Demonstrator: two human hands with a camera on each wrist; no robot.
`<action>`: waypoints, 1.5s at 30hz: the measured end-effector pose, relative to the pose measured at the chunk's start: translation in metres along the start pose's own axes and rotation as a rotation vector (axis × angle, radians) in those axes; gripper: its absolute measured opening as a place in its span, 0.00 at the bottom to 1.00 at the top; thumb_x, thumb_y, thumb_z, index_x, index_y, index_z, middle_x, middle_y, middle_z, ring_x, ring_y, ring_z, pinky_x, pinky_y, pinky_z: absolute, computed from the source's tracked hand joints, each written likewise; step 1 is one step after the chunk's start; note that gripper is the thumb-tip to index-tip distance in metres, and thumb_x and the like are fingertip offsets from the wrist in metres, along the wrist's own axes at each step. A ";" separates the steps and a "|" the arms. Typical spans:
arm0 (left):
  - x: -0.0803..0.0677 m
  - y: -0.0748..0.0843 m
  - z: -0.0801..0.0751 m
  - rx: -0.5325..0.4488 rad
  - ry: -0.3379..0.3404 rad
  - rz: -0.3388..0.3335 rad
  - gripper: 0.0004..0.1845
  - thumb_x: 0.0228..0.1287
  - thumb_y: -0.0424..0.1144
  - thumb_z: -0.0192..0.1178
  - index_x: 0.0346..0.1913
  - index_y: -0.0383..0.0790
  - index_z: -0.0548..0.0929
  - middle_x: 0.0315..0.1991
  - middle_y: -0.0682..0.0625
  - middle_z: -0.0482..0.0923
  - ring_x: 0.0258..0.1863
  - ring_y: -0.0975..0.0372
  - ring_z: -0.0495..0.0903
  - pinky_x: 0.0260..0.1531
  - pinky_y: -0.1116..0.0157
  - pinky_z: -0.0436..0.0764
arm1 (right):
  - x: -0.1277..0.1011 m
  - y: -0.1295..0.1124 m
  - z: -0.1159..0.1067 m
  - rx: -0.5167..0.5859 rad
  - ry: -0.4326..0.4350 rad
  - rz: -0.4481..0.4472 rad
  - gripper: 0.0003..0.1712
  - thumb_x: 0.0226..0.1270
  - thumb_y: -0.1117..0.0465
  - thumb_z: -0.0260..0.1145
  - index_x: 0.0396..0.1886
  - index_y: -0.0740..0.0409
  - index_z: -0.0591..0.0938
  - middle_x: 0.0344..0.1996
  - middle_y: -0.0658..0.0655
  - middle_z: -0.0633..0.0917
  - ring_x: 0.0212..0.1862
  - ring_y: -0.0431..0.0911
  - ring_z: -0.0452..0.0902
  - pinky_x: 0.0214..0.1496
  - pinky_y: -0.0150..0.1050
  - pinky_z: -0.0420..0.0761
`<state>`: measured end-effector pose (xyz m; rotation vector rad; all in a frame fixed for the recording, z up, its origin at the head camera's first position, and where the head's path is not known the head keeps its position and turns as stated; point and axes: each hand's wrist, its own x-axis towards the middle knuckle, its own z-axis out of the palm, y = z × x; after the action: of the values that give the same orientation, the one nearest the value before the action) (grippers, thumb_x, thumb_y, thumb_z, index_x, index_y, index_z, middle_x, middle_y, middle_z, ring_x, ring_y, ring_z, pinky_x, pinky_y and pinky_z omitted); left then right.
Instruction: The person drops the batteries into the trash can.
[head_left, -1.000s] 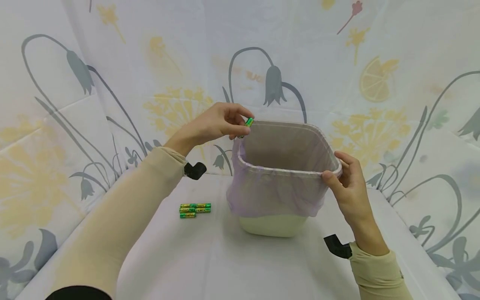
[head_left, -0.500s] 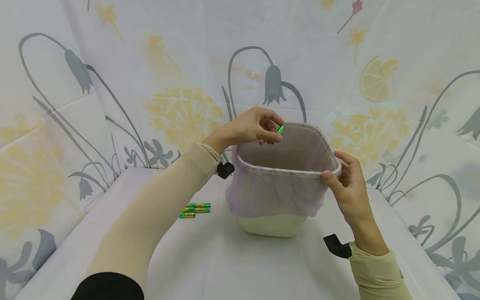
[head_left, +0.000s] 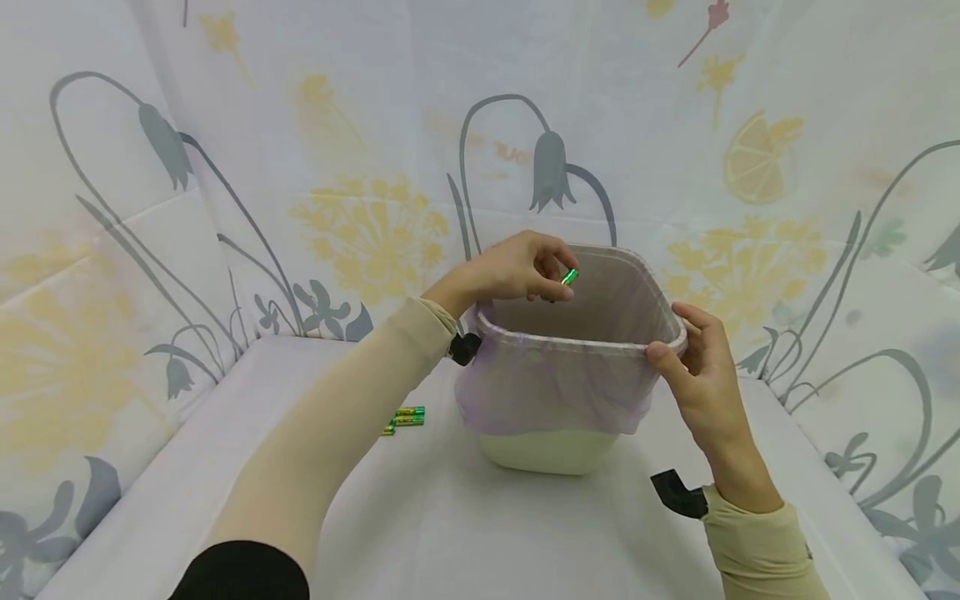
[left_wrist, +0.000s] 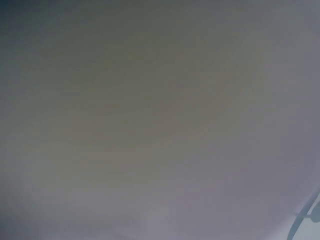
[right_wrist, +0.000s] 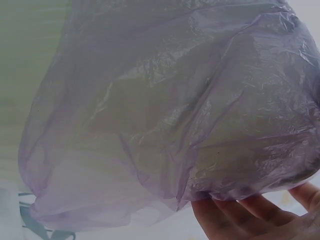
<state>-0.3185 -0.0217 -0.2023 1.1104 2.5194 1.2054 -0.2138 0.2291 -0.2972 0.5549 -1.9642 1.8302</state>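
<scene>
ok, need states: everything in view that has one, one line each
Bin: standing, open at the top
Purple liner: folded over the bin's rim, wrinkled outside
Held battery: tilted, at the bin's opening, not released
Left hand: pinching the held battery
Right hand: gripping the rim
Other batteries: lying together on the table, partly hidden by the left sleeve

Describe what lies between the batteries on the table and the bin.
Only bare white tabletop separates the visible batteries from the bin, as the head view shows.
</scene>
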 end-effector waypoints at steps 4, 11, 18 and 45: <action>0.001 0.000 0.001 0.036 -0.010 -0.019 0.19 0.57 0.40 0.69 0.52 0.42 0.79 0.33 0.48 0.81 0.37 0.47 0.80 0.33 0.64 0.79 | 0.000 0.001 -0.001 -0.006 0.001 -0.002 0.31 0.68 0.67 0.61 0.68 0.56 0.62 0.56 0.66 0.70 0.46 0.43 0.73 0.47 0.27 0.73; 0.005 0.001 0.003 0.069 -0.031 -0.055 0.20 0.58 0.42 0.69 0.53 0.43 0.79 0.36 0.49 0.81 0.37 0.52 0.80 0.35 0.65 0.79 | -0.001 0.001 -0.004 -0.029 0.003 -0.001 0.31 0.68 0.66 0.61 0.69 0.56 0.62 0.57 0.64 0.70 0.47 0.43 0.73 0.48 0.26 0.73; 0.006 0.000 0.003 0.085 -0.025 -0.065 0.19 0.58 0.44 0.69 0.52 0.44 0.80 0.37 0.49 0.80 0.37 0.52 0.80 0.36 0.65 0.79 | -0.001 0.002 -0.004 -0.025 0.008 -0.004 0.32 0.68 0.67 0.61 0.69 0.60 0.61 0.56 0.65 0.71 0.47 0.42 0.73 0.48 0.26 0.73; -0.066 -0.020 -0.031 -0.098 0.247 0.099 0.14 0.59 0.37 0.67 0.47 0.39 0.82 0.33 0.45 0.80 0.30 0.52 0.78 0.29 0.61 0.78 | 0.001 0.006 -0.005 -0.015 0.003 -0.012 0.32 0.68 0.67 0.61 0.69 0.58 0.61 0.56 0.66 0.71 0.47 0.43 0.73 0.47 0.27 0.73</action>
<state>-0.2950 -0.0933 -0.2073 1.1386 2.5699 1.5633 -0.2179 0.2348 -0.3014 0.5578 -1.9669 1.8075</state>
